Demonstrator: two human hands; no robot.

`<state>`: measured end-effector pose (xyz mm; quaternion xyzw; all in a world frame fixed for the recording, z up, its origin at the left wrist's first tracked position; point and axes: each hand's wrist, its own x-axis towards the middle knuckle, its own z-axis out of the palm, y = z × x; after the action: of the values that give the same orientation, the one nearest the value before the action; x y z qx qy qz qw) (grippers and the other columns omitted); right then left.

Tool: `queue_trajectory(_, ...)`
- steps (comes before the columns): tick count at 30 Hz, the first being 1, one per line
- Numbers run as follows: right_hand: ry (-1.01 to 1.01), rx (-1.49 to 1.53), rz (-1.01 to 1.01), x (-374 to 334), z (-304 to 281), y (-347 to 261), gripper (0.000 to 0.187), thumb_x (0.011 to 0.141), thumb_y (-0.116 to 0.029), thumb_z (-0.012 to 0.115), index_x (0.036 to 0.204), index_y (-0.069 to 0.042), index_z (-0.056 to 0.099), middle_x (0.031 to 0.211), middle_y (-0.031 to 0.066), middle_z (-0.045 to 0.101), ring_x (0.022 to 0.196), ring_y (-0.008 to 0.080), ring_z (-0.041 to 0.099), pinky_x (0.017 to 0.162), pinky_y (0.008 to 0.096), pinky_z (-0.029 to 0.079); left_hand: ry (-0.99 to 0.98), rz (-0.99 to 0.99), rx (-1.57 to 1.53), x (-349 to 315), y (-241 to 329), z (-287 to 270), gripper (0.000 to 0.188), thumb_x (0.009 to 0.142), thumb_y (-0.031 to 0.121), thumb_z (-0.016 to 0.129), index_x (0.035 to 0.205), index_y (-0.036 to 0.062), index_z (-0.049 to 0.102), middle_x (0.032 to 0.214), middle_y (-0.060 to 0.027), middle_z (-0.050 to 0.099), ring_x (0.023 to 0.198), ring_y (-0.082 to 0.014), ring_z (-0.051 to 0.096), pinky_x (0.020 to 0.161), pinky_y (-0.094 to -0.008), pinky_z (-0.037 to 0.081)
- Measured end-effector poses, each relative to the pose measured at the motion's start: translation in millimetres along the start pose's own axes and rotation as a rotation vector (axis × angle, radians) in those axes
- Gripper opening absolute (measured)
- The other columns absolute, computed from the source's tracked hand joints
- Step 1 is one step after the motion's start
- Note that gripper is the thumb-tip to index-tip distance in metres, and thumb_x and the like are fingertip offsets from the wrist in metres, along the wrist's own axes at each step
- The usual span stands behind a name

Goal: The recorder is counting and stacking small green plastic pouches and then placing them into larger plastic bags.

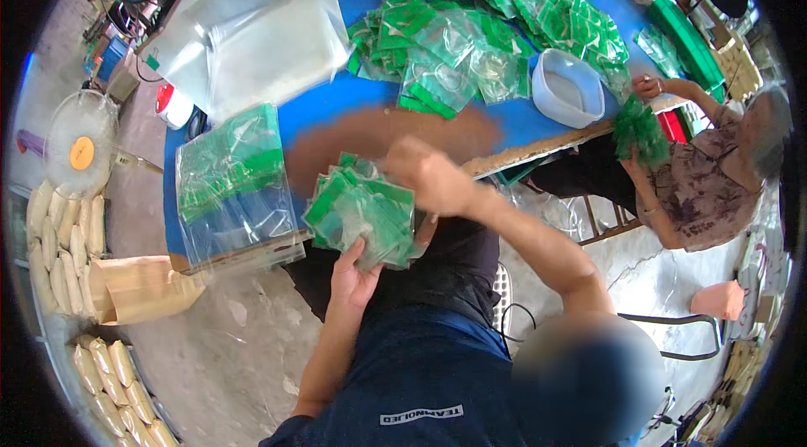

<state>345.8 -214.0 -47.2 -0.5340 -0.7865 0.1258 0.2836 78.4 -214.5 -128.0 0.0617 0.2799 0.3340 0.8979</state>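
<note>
A fanned stack of small green-and-clear plastic packets [361, 216] is in my left hand [357, 277]; its thumb lies over the lower edge and the fingers are underneath. My right hand [424, 174] is just above the stack's right side, curled and smeared by motion, so I cannot tell whether its fingers hold anything. Left of the stack lies a large clear plastic bag [231, 165] with green packets in its far part; its near end hangs over the table edge. Beyond my hands a big heap of loose green packets [454, 43] spreads over the blue table [315, 115].
A white plastic tub [568, 87] stands by the heap's right side, and a stack of clear plastic sheets [273, 39] lies at the far left. At the right, a seated person [706, 169] holds green packets [639, 132]. A brown paper bag [143, 289] sits on the floor.
</note>
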Motion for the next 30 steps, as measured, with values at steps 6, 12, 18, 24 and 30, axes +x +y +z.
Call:
queue_trajectory(6, 0.323, -0.644, 0.268, -2.0, -7.7, 83.6, 0.064, 0.097, -0.053, 0.055, 0.128, 0.003, 0.058, 0.133, 0.0204, 0.056, 0.124, 0.0408, 0.049, 0.103, 0.0536, 0.042, -0.102, 0.014, 0.107, -1.8, -11.5, 7.2, 0.048, 0.098, 0.016, 0.061, 0.142, 0.0032, 0.047, 0.138, -0.0115, 0.059, 0.132, -0.0323, 0.052, 0.115, -0.0526, 0.038)
queue_trajectory(12, 0.088, -0.465, 0.408, 46.1, 10.2, 2.7, 0.062, 0.096, -0.054, 0.054, 0.116, 0.004, 0.066, 0.123, 0.0225, 0.058, 0.112, 0.0398, 0.053, 0.098, 0.0508, 0.046, -0.126, 0.040, 0.090, -14.4, 4.4, -31.3, 0.055, 0.092, 0.011, 0.066, 0.143, 0.0041, 0.047, 0.141, -0.0106, 0.057, 0.134, -0.0300, 0.051, 0.116, -0.0500, 0.036)
queue_trajectory(18, 0.289, -0.501, 0.372, 6.6, 10.9, 23.9, 0.039, 0.089, -0.026, 0.063, 0.118, 0.000, 0.064, 0.127, 0.0212, 0.056, 0.121, 0.0405, 0.051, 0.099, 0.0519, 0.044, -0.150, -0.028, -0.065, -12.1, 10.3, -45.3, 0.054, 0.091, 0.011, 0.068, 0.141, 0.0025, 0.049, 0.139, -0.0116, 0.058, 0.133, -0.0311, 0.051, 0.116, -0.0504, 0.037)
queue_trajectory(24, 0.064, -0.278, 0.126, 0.6, 15.9, -20.2, 0.043, 0.081, -0.014, 0.062, 0.121, 0.000, 0.061, 0.124, 0.0176, 0.057, 0.108, 0.0354, 0.055, 0.091, 0.0488, 0.047, 0.061, 0.086, -0.014, -6.9, 0.1, 7.1, 0.047, 0.097, 0.015, 0.065, 0.139, 0.0046, 0.049, 0.137, -0.0119, 0.057, 0.130, -0.0317, 0.054, 0.111, -0.0521, 0.044)
queue_trajectory(30, 0.076, -0.616, 0.116, -12.9, 8.9, -1.0, 0.044, 0.082, -0.011, 0.059, 0.125, -0.006, 0.061, 0.124, 0.0178, 0.059, 0.115, 0.0334, 0.054, 0.103, 0.0451, 0.044, -0.001, 0.062, -0.016, -4.2, 0.1, 8.0, 0.050, 0.095, 0.013, 0.066, 0.141, 0.0044, 0.047, 0.138, -0.0109, 0.057, 0.130, -0.0306, 0.054, 0.110, -0.0512, 0.045)
